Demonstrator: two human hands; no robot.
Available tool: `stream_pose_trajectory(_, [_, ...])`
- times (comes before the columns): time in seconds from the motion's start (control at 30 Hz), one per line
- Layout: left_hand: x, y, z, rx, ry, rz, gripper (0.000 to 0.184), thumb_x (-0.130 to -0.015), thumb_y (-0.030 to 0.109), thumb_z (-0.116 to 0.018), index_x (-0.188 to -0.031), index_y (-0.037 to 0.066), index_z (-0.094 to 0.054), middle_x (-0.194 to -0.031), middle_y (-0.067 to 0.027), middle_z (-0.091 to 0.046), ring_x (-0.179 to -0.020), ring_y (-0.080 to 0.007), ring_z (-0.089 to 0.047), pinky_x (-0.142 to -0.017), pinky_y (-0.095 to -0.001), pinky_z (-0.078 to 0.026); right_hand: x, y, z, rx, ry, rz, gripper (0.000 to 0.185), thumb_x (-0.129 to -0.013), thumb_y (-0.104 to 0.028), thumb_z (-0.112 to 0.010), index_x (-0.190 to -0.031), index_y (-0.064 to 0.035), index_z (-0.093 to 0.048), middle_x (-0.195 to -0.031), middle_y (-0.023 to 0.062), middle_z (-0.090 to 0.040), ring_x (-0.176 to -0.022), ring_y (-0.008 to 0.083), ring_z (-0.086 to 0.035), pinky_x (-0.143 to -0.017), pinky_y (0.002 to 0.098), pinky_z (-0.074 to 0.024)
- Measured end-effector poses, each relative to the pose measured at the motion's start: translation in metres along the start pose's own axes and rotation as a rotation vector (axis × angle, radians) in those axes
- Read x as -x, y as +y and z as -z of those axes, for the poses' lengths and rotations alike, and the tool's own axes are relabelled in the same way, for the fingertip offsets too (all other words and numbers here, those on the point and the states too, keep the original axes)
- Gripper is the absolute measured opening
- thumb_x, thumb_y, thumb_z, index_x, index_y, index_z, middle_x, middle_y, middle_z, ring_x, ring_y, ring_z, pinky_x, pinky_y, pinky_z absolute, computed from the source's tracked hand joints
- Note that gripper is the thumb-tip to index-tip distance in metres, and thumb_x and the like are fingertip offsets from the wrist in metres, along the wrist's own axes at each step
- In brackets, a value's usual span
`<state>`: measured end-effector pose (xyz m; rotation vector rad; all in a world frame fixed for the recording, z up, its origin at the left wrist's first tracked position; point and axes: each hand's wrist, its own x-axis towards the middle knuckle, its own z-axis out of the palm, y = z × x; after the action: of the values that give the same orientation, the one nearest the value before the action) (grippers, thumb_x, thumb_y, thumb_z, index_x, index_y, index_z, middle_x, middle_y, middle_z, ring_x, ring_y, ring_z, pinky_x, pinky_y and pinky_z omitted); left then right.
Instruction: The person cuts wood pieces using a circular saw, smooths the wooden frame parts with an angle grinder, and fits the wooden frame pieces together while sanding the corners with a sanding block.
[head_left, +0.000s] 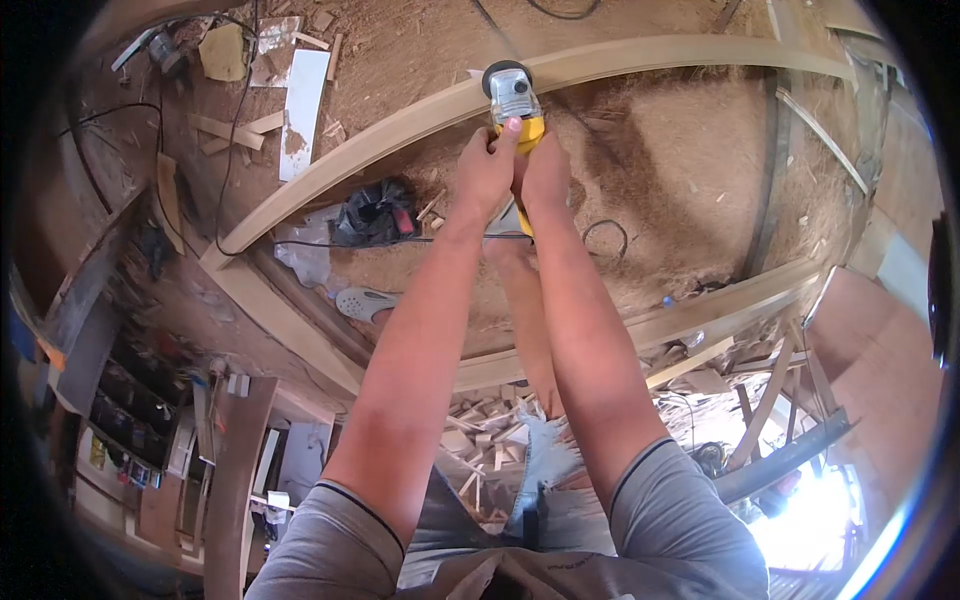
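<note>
Sawdust-covered floor (690,150) of a cluttered workshop, wood offcuts (480,440) strewn near the person's legs, shelving (140,430) lower left, bright glare lower right. Pale wooden frame lies on the floor: long far rail (390,135) looking curved in this wide view, near rail (720,315) running roughly opposite, side piece (285,315) at left. Handheld power tool (514,98), grey head and yellow body, sits at the far rail, around the middle of its length, black disc (491,78) over the rail; can't tell if the disc touches. Left hand (484,175) wrapped around the tool body from the left, right hand (546,172) clasped on it from the right, the two close together, both arms stretched forward. Inside the frame, left of the hands: black plastic bag (370,212), clear plastic (303,255) just beside it, grey clog (365,302) on a foot. Beyond the far rail, left: white strip of board (303,115), yellowish chunk (222,52), dark cable (240,130) trailing down.
</note>
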<state>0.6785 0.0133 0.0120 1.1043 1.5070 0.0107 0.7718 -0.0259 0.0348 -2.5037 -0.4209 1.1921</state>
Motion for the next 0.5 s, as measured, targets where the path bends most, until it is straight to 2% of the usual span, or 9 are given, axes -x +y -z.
stream_pose_trajectory(0.17, [0.002, 0.034, -0.026, -0.011, -0.029, 0.005, 0.082, -0.099, 0.07, -0.062, -0.114, -0.011, -0.069, -0.1, -0.0245, -0.074, -0.094, -0.0308, -0.072, -0.088, -0.0413, -0.055, -0.024, 0.015, 0.023, -0.004, 0.011, -0.024, 0.064, -0.084, -0.048, -0.083, -0.123, -0.0035, -0.061, -0.108, 0.0284, -0.076, -0.108, 0.0492, -0.071, -0.093, 0.055, -0.0566])
stream_pose_trajectory(0.33, [-0.006, 0.041, -0.058, -0.023, -0.044, -0.014, 0.081, -0.1, 0.068, -0.063, -0.118, -0.011, -0.068, -0.101, -0.0245, -0.075, -0.095, -0.0297, -0.073, -0.088, -0.0411, -0.055, -0.04, 0.02, 0.054, -0.044, 0.036, -0.018, 0.064, -0.083, -0.049, -0.083, -0.123, -0.0037, -0.062, -0.107, 0.0294, -0.075, -0.108, 0.0498, -0.071, -0.093, 0.0549, -0.0568])
stream_pose_trajectory(0.5, [-0.007, 0.063, -0.087, -0.049, -0.076, 0.006, 0.079, -0.101, 0.065, -0.063, -0.119, -0.011, -0.068, -0.104, -0.0262, -0.075, -0.099, -0.0305, -0.074, -0.091, -0.0406, -0.056, -0.058, 0.037, 0.078, -0.078, 0.063, -0.014, 0.066, -0.084, -0.05, -0.082, -0.121, -0.0002, -0.061, -0.106, 0.0305, -0.075, -0.108, 0.0494, -0.072, -0.093, 0.0549, -0.0567])
